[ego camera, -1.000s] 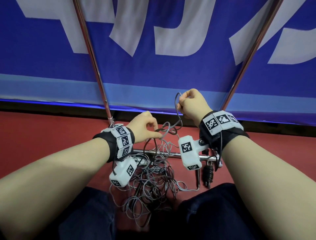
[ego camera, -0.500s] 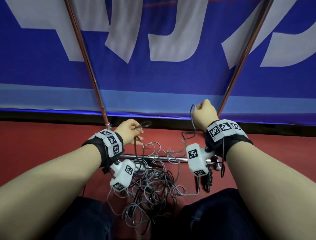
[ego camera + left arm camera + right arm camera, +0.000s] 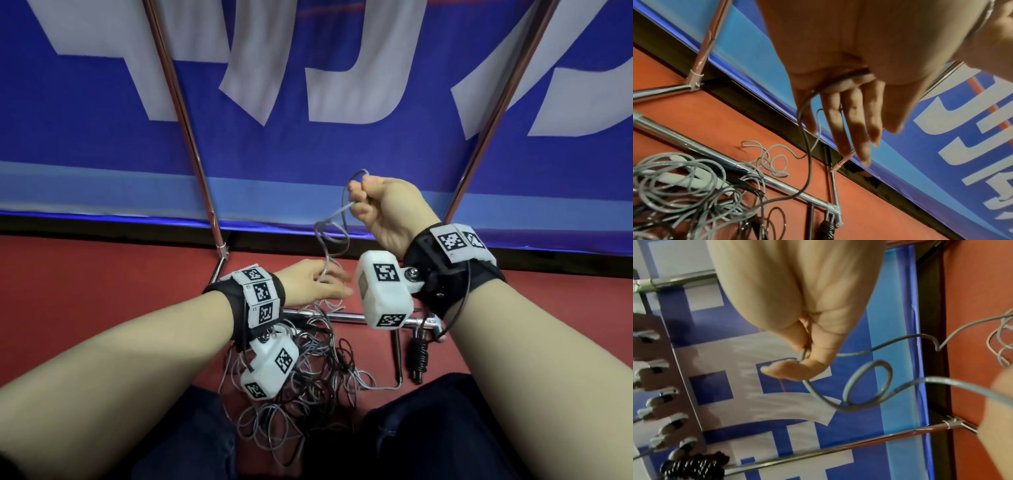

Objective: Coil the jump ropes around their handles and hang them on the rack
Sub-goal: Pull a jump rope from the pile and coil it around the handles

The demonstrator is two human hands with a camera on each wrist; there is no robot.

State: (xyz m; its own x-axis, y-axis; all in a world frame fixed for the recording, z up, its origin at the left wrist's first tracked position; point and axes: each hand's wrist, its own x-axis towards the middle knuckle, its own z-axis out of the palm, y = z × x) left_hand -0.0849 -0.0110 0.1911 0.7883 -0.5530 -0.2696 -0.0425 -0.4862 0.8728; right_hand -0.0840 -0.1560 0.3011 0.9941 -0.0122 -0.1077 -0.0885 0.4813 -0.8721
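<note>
My right hand (image 3: 383, 209) is raised in front of the blue banner and pinches a grey jump rope (image 3: 330, 228) between thumb and finger; the pinch (image 3: 803, 352) and a small loop of the rope (image 3: 869, 386) show in the right wrist view. The rope runs down to my left hand (image 3: 317, 284), whose fingers (image 3: 849, 129) are straight, with a cord (image 3: 804, 129) hanging across the palm. A tangle of grey and dark ropes (image 3: 301, 373) lies on the red floor under my left wrist, with a grey handle (image 3: 680, 180) in it.
The chrome rack's base bar (image 3: 342, 317) crosses the floor beneath my hands, and its two uprights (image 3: 185, 130) rise against the banner. A black handle (image 3: 418, 358) lies by the bar's right end. A hook board (image 3: 659, 386) holds a black coiled rope (image 3: 692, 467).
My right hand has risen and shifted left, drawing the grey rope up. My left hand has moved right and straightened its fingers from a pinch.
</note>
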